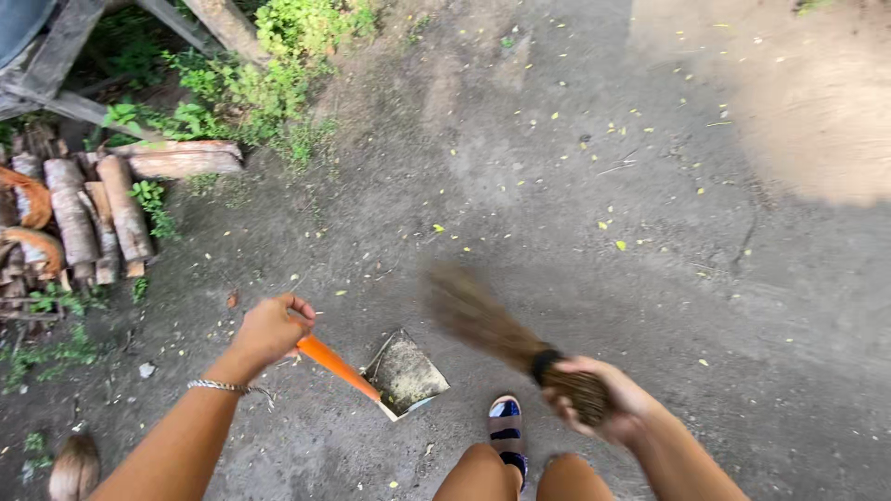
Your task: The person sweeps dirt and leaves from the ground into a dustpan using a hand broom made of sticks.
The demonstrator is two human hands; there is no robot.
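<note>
My left hand [271,327] grips the orange handle [336,366] of a metal dustpan [406,374] that rests on the grey ground in front of my legs. My right hand [599,402] is closed around the bound end of a short brown stick broom [492,329]. The broom's bristles point up and to the left, blurred, just right of the dustpan and above it in the view. A sandalled foot [507,429] stands between the dustpan and my right hand. Small yellow leaves [620,245] lie scattered on the ground farther out.
A stack of cut logs [88,215] lies at the left edge, with green plants [251,83] and wooden beams [65,46] behind it. A coconut husk [74,466] sits at the bottom left. Bright sunlit ground [817,102] fills the top right.
</note>
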